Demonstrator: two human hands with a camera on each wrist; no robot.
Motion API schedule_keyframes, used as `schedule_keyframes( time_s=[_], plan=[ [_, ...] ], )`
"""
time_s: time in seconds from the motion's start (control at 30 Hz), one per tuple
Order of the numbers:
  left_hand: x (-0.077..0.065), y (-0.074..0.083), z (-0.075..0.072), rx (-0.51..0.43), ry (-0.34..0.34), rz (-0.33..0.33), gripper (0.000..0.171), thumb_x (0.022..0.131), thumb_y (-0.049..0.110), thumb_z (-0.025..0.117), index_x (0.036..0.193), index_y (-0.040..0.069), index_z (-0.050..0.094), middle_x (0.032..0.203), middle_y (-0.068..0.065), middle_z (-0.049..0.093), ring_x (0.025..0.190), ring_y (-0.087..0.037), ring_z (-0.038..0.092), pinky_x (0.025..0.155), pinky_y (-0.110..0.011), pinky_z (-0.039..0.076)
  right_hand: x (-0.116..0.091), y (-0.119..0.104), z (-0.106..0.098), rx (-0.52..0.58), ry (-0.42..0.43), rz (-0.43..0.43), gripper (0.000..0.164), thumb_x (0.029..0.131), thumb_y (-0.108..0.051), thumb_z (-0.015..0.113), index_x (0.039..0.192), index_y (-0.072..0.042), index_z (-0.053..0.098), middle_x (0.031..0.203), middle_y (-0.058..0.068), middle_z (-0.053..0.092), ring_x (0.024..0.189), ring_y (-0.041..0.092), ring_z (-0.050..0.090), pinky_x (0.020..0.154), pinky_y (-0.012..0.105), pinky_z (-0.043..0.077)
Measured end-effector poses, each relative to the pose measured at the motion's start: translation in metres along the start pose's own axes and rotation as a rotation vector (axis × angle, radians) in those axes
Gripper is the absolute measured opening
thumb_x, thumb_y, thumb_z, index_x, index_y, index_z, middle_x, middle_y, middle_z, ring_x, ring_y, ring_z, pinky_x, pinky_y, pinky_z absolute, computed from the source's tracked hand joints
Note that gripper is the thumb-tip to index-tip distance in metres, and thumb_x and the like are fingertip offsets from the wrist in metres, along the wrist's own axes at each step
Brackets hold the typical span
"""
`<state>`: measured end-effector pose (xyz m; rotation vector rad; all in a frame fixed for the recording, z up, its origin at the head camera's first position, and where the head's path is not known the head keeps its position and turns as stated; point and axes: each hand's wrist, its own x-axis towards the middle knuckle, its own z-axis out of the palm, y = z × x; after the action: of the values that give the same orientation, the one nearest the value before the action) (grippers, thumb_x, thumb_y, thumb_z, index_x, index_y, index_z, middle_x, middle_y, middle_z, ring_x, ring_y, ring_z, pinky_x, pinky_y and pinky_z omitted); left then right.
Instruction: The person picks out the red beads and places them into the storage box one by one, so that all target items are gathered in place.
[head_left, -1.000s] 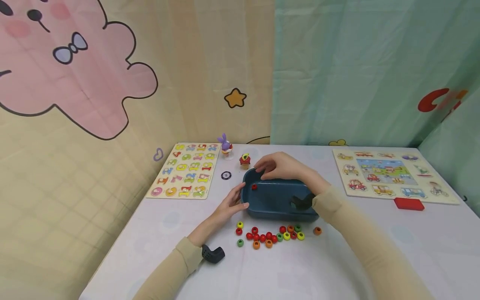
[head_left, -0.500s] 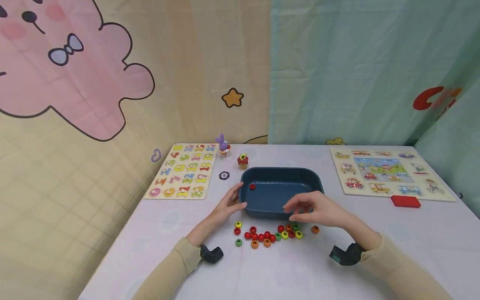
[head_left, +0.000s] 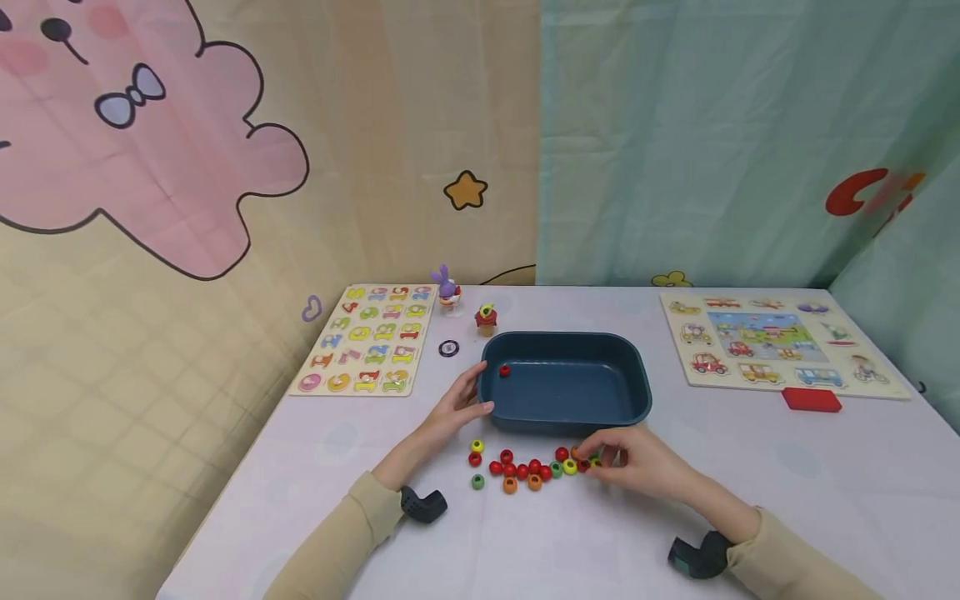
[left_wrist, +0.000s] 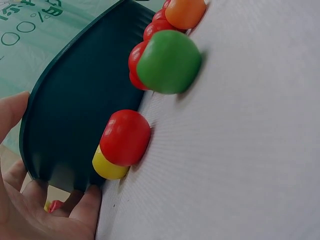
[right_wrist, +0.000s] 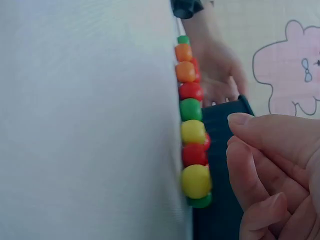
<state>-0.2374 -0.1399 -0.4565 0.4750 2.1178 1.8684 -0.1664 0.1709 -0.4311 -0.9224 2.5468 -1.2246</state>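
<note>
A dark blue tray (head_left: pixel 566 429) stands mid-table with one red bead (head_left: pixel 505 371) inside at its left end. My left hand (head_left: pixel 450 414) holds the tray's left end, thumb and fingers spread against its wall and rim. Red, yellow, green and orange beads (head_left: pixel 522 472) with holes lie in a loose row in front of the tray. Over the row's right end hovers my right hand (head_left: pixel 633 461), which hides some beads there. In the right wrist view its thumb (right_wrist: pixel 240 119) and bent fingers stand a little apart, with no bead visible between them.
A number puzzle board (head_left: pixel 367 340) lies back left, a vehicle puzzle board (head_left: pixel 780 343) back right with a red block (head_left: pixel 812 400) at its front edge. Behind the tray stand a purple rabbit figure (head_left: pixel 447 290), a small red-topped toy (head_left: pixel 486 319) and a round chip (head_left: pixel 448 348).
My right hand has come from above the tray's far left corner, across the tray, down to the right end of the bead row. The left hand stays on the tray.
</note>
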Motion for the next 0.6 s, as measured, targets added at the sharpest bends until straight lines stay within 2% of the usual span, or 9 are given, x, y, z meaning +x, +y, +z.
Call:
schedule_keyframes(
  time_s=[0.6],
  plan=[
    [-0.001,0.0,0.001,-0.006,-0.004,0.007,0.064,0.087,0.02,0.058,0.14,0.03,0.024,0.145,0.009,0.021,0.131,-0.012,0.021,0.103,-0.037,0.026,0.0,0.015,0.011,-0.153,0.078,0.055,0.022,0.072,-0.03,0.074,0.092,-0.027,0.065,0.074,-0.015,0.057,0.055,0.004,0.048,0.046,0.02,0.042]
  ],
)
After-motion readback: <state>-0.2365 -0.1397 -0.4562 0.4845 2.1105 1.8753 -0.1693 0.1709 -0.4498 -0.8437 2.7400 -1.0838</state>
